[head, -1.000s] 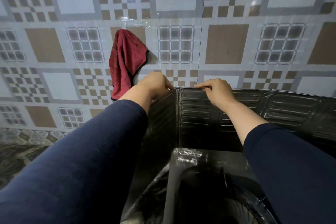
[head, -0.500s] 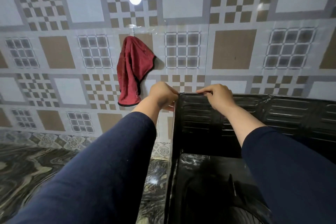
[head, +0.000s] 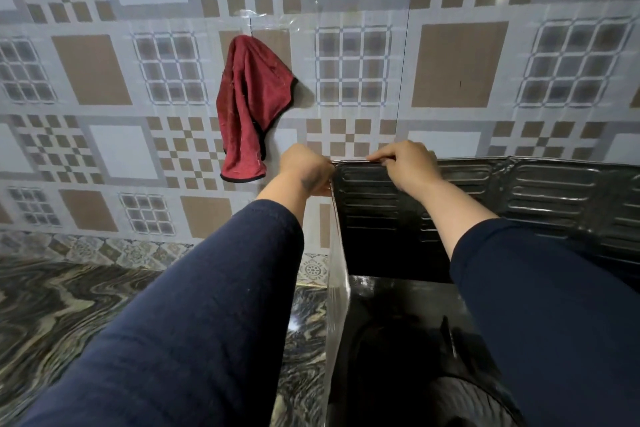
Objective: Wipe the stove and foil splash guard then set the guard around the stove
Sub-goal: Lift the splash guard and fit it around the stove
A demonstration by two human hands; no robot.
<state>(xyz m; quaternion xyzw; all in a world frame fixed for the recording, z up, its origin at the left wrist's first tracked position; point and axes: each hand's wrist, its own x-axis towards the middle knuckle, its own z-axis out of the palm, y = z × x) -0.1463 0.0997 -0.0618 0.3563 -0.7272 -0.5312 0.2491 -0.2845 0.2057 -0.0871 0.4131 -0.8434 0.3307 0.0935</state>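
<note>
The dark ribbed foil splash guard stands upright around the black stove; its back panel runs along the tiled wall and its left panel is seen edge-on. My left hand grips the guard's back-left corner from outside. My right hand pinches the top edge of the back panel just right of that corner. Both forearms in dark blue sleeves cover much of the stove.
A red cloth hangs from a hook on the patterned tiled wall, just left of my hands. The marbled dark countertop lies to the left of the stove.
The guard's left panel has swung from facing me to edge-on, uncovering the countertop on its left. Both hands stay on the top corner.
</note>
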